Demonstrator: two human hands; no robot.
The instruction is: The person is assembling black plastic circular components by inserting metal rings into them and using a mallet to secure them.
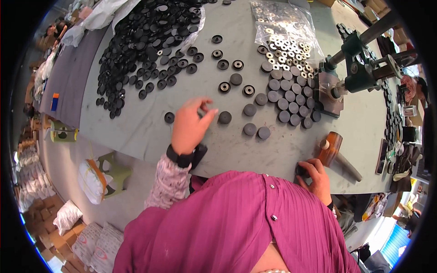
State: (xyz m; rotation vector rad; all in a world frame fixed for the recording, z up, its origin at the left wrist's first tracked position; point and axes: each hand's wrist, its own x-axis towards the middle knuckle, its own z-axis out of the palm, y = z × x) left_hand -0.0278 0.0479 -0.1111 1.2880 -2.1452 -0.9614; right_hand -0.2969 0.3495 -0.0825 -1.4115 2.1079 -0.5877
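Note:
Over the near left part of the table, my left hand (190, 123) hovers with thumb and fingers loosely curled and apart, and nothing shows between them. A black round cap (225, 117) lies just right of its thumb; another small cap (169, 118) is to its left. At the front edge, the fingers of my right hand (317, 178) are closed round a dark round cap (301, 170), partly hidden by them. Beside that hand is a mallet (329, 148) with an amber head and a wooden handle. Several caps with metal rings (224, 87) lie face up ahead.
A large heap of black caps (150, 41) covers the far left. Flat grey-black discs (290, 96) sit in a cluster at right, below a clear bag (287, 20) spilling metal washers (291, 52). A green hand press (359, 68) stands at the right; a phone (382, 156) lies near the edge.

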